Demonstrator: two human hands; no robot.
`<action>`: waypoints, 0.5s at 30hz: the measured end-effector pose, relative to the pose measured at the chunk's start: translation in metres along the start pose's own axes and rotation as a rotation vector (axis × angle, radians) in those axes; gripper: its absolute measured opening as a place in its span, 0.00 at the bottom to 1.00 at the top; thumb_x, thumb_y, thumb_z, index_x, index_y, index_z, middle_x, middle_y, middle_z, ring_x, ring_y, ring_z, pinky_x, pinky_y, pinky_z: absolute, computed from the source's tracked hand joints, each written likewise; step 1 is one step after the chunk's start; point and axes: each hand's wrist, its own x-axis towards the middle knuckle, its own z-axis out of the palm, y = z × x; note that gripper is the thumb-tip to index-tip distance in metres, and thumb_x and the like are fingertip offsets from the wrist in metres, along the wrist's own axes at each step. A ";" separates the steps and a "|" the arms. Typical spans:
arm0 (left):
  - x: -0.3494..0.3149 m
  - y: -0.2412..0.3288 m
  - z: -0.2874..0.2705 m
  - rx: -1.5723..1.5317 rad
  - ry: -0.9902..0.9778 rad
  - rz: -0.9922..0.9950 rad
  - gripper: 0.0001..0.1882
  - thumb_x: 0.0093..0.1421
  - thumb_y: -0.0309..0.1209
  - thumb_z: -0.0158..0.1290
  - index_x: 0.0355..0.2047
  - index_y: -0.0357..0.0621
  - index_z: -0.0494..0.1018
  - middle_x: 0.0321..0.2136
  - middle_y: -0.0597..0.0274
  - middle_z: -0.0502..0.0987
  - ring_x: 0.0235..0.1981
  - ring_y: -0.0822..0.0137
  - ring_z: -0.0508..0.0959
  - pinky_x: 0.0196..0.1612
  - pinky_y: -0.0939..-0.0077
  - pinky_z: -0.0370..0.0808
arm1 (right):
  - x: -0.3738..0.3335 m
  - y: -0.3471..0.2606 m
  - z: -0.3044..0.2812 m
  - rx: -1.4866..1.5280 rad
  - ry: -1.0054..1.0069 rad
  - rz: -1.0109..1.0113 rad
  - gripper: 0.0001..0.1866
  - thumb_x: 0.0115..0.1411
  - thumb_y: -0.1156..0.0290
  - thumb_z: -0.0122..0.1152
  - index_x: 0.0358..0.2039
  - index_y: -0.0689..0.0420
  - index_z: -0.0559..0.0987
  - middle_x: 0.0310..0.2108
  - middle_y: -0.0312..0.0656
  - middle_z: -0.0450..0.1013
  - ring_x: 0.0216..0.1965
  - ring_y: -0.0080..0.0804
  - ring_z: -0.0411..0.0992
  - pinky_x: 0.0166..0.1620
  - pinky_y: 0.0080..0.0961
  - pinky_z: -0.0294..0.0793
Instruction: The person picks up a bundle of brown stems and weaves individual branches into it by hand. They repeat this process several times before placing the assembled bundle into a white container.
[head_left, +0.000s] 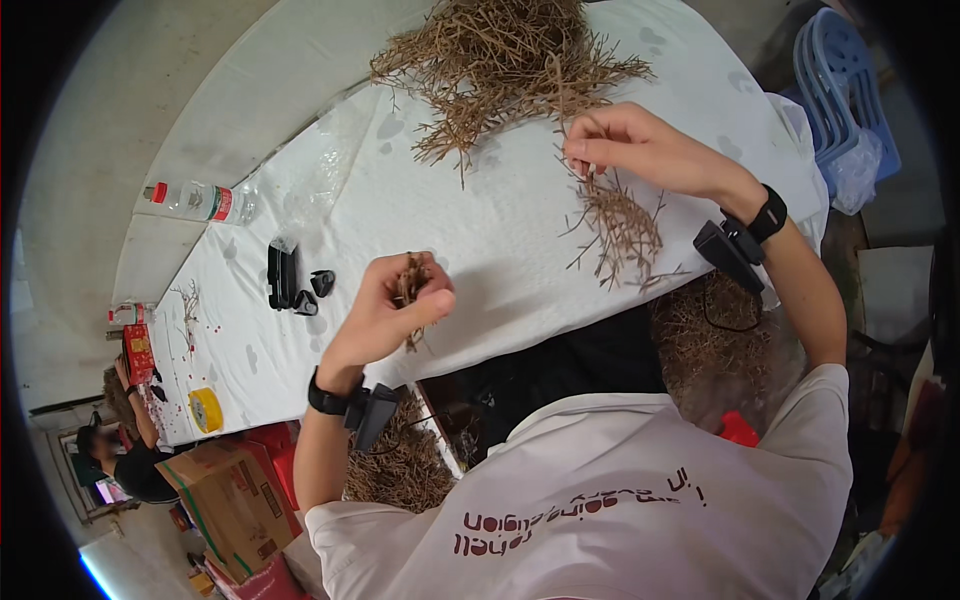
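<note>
Head-worn L fisheye cam looks steeply down, close over shirt & white table.

Across the table, I'm seeing the person wearing a pale, short-sleeved T-shirt, dark reddish lettering running over the chest. Left strap, black, is carrying a boxy black module; right strap is matching.

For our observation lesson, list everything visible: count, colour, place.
Table: one, white, centre
Twig pile: one, brown, table's far side
Lower twigs: two heaps, brown, below table
Bottles: two, clear, left
Plastic wrap: one, clear, table left
Case: one, black, table left
Tape roll: one, yellow, table left
Stools: several, blue, upper right
Carton: one, brown, lower left
Co-worker: one, dark-clad, left
Wristbands: two, black, wearer's wrists
Shirt: one, white, bottom
Left hand: one, holding twigs
Right hand: one, holding sprig
</note>
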 end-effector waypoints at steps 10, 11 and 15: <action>0.045 0.007 0.009 -0.683 0.170 -0.145 0.18 0.63 0.30 0.65 0.23 0.48 0.66 0.17 0.72 0.68 0.15 0.77 0.67 0.21 0.81 0.62 | -0.040 -0.027 0.015 -0.356 0.250 0.211 0.16 0.78 0.61 0.48 0.43 0.61 0.75 0.27 0.37 0.74 0.29 0.23 0.74 0.35 0.23 0.76; 0.049 0.009 0.009 -0.552 0.164 -0.132 0.18 0.62 0.30 0.66 0.23 0.47 0.66 0.17 0.73 0.67 0.15 0.78 0.65 0.21 0.81 0.60 | -0.044 -0.030 0.017 -0.327 0.263 0.240 0.16 0.78 0.59 0.46 0.44 0.60 0.74 0.26 0.38 0.75 0.27 0.23 0.75 0.33 0.22 0.76; 0.055 0.030 0.026 0.061 0.192 0.064 0.18 0.60 0.31 0.69 0.22 0.44 0.69 0.16 0.77 0.64 0.16 0.80 0.60 0.21 0.81 0.55 | -0.047 -0.030 0.023 -0.132 0.264 0.204 0.19 0.80 0.56 0.39 0.49 0.58 0.71 0.26 0.41 0.77 0.23 0.23 0.78 0.27 0.18 0.76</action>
